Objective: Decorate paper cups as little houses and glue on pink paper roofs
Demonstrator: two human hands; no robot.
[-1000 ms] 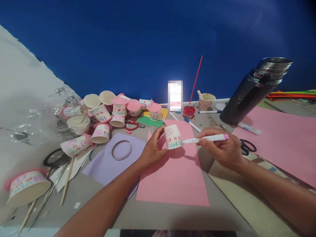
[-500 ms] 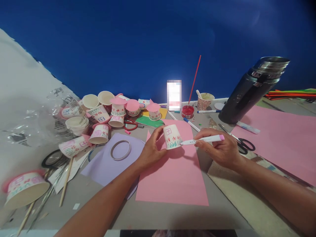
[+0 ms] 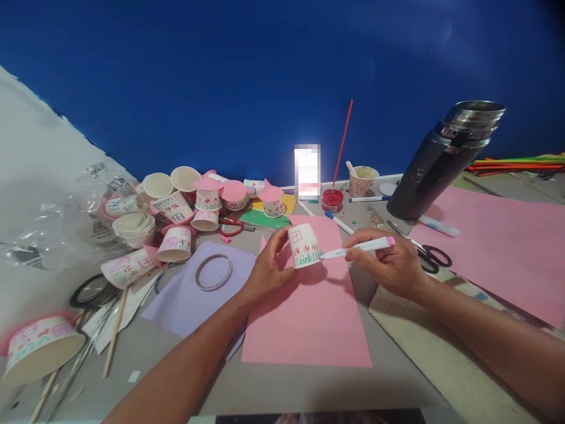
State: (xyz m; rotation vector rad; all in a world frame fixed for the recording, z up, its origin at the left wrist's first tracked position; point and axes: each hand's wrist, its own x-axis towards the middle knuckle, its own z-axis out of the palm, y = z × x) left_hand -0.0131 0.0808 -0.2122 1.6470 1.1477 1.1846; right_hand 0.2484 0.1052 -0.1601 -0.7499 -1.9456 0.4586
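My left hand [image 3: 272, 262] grips a white paper cup [image 3: 304, 244] by its left side, above a pink paper sheet [image 3: 309, 330]. The cup is upside down and slightly tilted, with a pink window, red flowers and green grass strokes drawn on it. Between the thumb and fingers of my right hand [image 3: 391, 262] is a white marker [image 3: 359, 247] with a pink end. Its tip meets the cup's lower right side, by the grass strokes; whether it presses on the surface I cannot tell.
Decorated cups [image 3: 174, 242] with pink tops crowd the left, near purple paper [image 3: 176, 306] bearing a tape ring [image 3: 213, 288]. Behind stand a red paint jar [image 3: 332, 201] and a patterned cup [image 3: 362, 185]. Scissors [image 3: 435, 257], a dark flask [image 3: 432, 171] and a beige cloth [image 3: 410, 318] occupy the right.
The view has shifted slightly, moving most things a little to the left. Both hands keep their hold, and the marker tip stays at the cup's lower right side.
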